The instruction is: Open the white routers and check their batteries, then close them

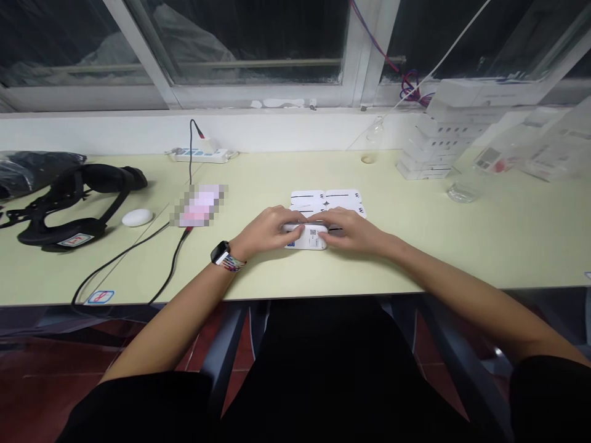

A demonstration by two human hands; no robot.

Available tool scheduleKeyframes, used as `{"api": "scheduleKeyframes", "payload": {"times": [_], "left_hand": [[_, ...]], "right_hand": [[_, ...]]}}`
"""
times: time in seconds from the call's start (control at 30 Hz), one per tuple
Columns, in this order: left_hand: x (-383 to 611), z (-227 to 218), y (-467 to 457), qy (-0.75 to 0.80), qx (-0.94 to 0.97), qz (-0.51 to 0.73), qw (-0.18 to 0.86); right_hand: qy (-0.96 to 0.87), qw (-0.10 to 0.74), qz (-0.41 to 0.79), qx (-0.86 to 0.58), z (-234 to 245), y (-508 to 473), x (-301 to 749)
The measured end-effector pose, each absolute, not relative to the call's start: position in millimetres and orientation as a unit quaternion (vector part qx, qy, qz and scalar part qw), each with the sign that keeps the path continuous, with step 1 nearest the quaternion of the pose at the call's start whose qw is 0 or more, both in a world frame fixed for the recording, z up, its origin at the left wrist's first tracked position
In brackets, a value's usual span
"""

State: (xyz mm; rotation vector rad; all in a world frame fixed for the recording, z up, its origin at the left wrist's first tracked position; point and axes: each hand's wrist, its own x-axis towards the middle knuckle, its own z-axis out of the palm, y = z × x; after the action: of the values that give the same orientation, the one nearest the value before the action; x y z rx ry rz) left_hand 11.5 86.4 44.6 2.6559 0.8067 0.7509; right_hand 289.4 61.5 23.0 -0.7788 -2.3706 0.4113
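Between my two hands is a small white rounded object (307, 242) with a QR code and a blue patch on its near face; its exact kind I cannot make out. My left hand (268, 231), with a watch on the wrist, grips its left end, thumb in front. My right hand (355, 231) holds the right end the same way, fingertips meeting the left ones along the top. Just behind lie several white rounded cards (344, 195) with black lines and a W mark, partly hidden by my fingers.
To the left are a black headset (60, 234), a white oval object (137, 217), a blurred-out phone (201, 206) on a cable and a power strip (203, 155). At the back right stand stacked white boxes (427, 154) and a clear bottle (462, 192).
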Motion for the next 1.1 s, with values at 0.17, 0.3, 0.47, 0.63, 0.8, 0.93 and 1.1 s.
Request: {"api": "scheduleKeyframes", "payload": {"times": [0.17, 0.3, 0.47, 0.63, 0.8, 0.93, 1.1], "left_hand": [[10, 43, 88, 0.291, 0.912, 0.227, 0.182], [10, 45, 87, 0.279, 0.92, 0.202, 0.188], [15, 50, 80, 0.282, 0.925, 0.162, 0.199], [19, 50, 75, 0.3, 0.918, 0.138, 0.219], [19, 46, 77, 0.298, 0.918, 0.137, 0.224], [18, 45, 78, 0.297, 0.918, 0.145, 0.218], [19, 47, 77, 0.295, 0.92, 0.149, 0.211]], "right_hand": [[-0.918, 0.289, 0.122, -0.245, 25, 59, 293], [-0.93, 0.27, 0.125, -0.214, 26, 56, 296], [-0.936, 0.252, 0.107, -0.221, 28, 52, 295], [-0.942, 0.254, 0.065, -0.207, 26, 52, 296], [-0.948, 0.255, 0.055, -0.184, 26, 52, 299], [-0.955, 0.23, 0.029, -0.185, 31, 49, 299], [-0.963, 0.191, -0.025, -0.186, 34, 46, 298]]}}
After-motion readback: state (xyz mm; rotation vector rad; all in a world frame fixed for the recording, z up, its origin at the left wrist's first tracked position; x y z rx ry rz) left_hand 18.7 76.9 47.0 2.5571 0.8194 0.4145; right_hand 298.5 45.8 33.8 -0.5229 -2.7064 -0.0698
